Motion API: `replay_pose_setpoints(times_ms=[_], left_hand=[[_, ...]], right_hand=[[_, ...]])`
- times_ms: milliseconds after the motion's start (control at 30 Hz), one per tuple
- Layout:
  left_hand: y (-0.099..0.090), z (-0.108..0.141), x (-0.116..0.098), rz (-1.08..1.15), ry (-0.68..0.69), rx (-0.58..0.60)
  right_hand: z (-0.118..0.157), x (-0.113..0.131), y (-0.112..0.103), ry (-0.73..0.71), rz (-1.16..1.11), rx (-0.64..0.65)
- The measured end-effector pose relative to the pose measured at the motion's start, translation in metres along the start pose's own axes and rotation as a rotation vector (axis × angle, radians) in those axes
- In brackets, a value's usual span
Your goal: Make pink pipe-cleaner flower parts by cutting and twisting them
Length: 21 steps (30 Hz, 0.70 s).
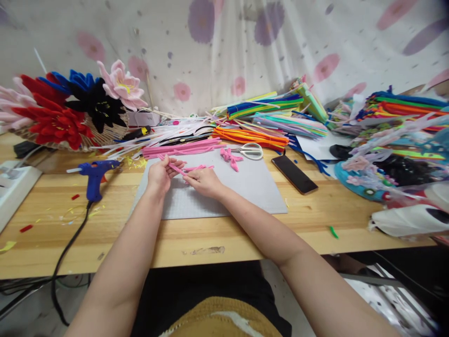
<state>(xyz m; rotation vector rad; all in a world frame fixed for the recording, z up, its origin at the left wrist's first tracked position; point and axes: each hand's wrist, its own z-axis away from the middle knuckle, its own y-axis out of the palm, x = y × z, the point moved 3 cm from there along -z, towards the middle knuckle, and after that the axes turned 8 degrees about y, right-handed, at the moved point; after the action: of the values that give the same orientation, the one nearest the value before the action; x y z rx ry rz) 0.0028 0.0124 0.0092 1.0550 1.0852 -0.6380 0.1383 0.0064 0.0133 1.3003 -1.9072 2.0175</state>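
Pink pipe cleaners [177, 169] stretch between my two hands above a grey cutting mat [245, 192]. My left hand [161, 177] is turned palm up, its thumb over one end of them and its fingers loosely curled. The other end is pinched in my right hand [204, 181], thumb against fingers. Just behind lies a bundle of pink pipe cleaners [182, 148], and a few short pink pieces [201, 167] show past my fingers. A pink pipe-cleaner bow [230, 159] rests on the mat, beside scissors [250, 150] with white handles.
A blue glue gun [94, 178] stands at left, its cord running over the table edge. Fuzzy flowers [59, 121] fill the back left. Coloured pipe-cleaner bundles [266, 110] line the back. A phone [294, 173] lies right of the mat, near a white roll [409, 220].
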Motion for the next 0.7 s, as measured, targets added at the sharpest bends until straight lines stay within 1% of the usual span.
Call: replay_pose_setpoints(times_ms=[67, 167, 233, 300, 367, 533, 700], left_hand=[[0.003, 0.001, 0.001, -0.009, 0.039, 0.028], [0.009, 0.001, 0.002, -0.035, 0.086, 0.068], [0.012, -0.002, 0.002, -0.042, 0.106, 0.080], [0.016, -0.006, 0.002, -0.055, 0.117, 0.081], [0.019, -0.010, 0.001, -0.072, 0.112, 0.062], [0.030, -0.025, -0.002, -0.071, 0.072, -0.028], [0.044, -0.046, -0.006, -0.026, 0.007, -0.060]], right_hand=[[0.002, -0.002, 0.001, 0.027, 0.040, -0.031], [0.003, -0.009, 0.003, 0.123, 0.098, -0.064], [0.002, -0.013, 0.004, 0.177, 0.137, -0.070], [0.000, -0.014, 0.004, 0.198, 0.153, -0.072], [-0.003, -0.013, 0.003, 0.213, 0.141, -0.069], [-0.015, -0.006, -0.002, 0.315, 0.102, -0.056], [-0.032, 0.009, -0.007, 0.314, 0.165, -0.090]])
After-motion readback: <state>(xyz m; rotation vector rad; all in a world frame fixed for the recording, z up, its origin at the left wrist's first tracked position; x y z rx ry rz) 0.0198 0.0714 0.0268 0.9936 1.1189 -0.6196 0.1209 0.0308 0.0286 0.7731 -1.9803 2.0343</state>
